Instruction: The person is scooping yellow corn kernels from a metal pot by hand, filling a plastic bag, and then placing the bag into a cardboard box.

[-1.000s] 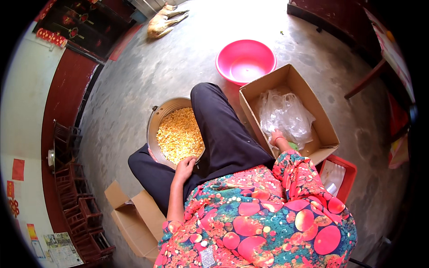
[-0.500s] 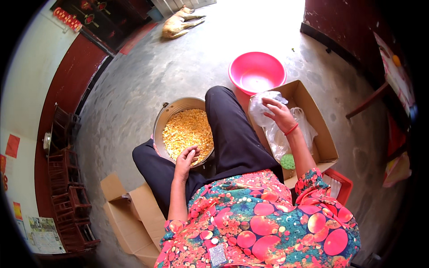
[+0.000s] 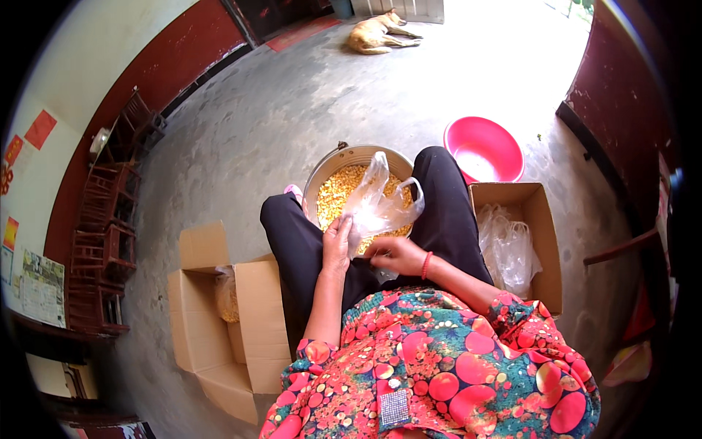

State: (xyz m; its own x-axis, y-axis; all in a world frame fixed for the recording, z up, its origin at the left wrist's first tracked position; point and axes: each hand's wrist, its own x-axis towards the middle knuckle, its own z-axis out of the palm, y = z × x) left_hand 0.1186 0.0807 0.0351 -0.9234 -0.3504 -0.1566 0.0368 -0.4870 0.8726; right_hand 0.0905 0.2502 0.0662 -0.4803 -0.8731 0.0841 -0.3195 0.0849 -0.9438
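A clear plastic bag [image 3: 384, 208] with loop handles hangs limp over a metal bucket [image 3: 314, 172] of yellow corn kernels [image 3: 338, 186]. My left hand [image 3: 337, 247] pinches the bag along its left edge. Close to the bag's lower end is my right hand [image 3: 401, 257], a red band round its wrist. Its fingers are bent and slightly blurred, so whether they grip the plastic is unclear. The bucket stands between my knees, and the bag hides part of the corn.
On the right, a cardboard box [image 3: 550, 241] holds more clear bags [image 3: 504, 252]. Beyond it sits a pink basin [image 3: 479, 139]. Another open carton [image 3: 205, 322] at the left contains a filled bag [image 3: 227, 296]. A dog [image 3: 376, 35] lies farther off; wooden chairs [image 3: 102, 249] line the left wall.
A clear bag is now over the bucket, with my left hand closed on it. My right hand has come from the box to the bag. The whole view has shifted.
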